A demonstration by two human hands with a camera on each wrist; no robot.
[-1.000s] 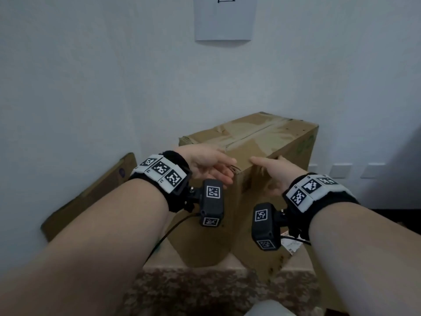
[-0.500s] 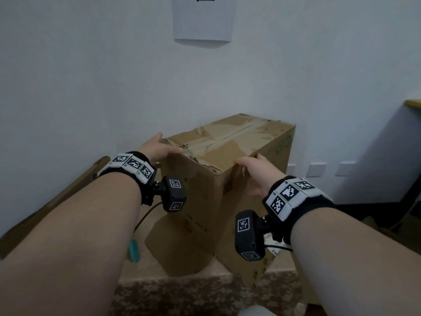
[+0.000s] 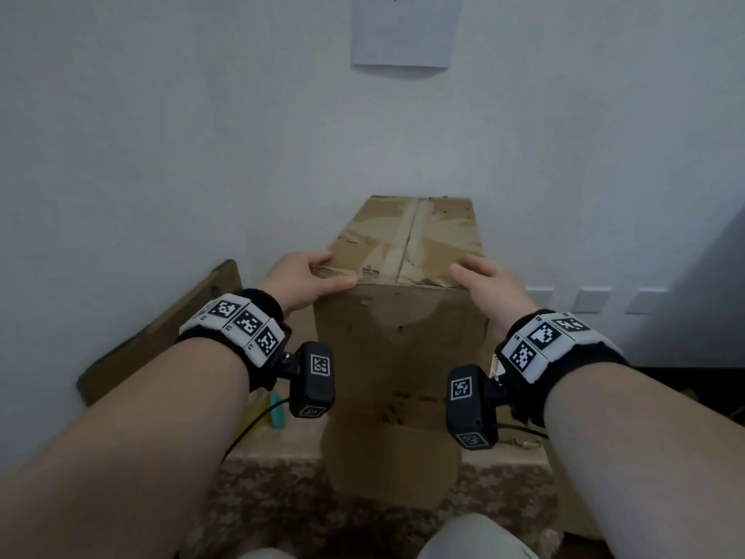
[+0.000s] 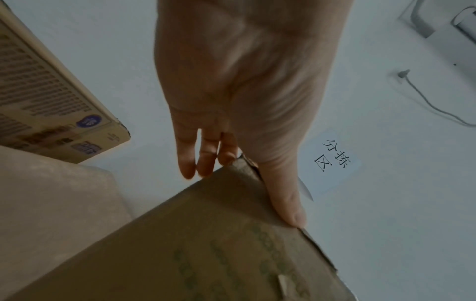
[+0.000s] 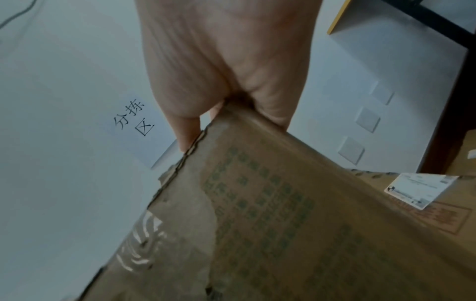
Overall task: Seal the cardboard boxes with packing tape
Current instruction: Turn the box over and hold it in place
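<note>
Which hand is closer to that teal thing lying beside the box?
The left. The left hand grips the box's top left corner, above the teal object on the box's left. The right hand holds the opposite corner.

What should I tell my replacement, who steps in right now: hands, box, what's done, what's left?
Left hand: grips the near left top corner of the cardboard box, thumb along the front edge.
Right hand: grips the near right top corner.
Box: upright on the cloth-covered surface, flaps closed, worn old tape along the top seam.
Left: no tape roll in view; fresh sealing not yet begun.
</note>
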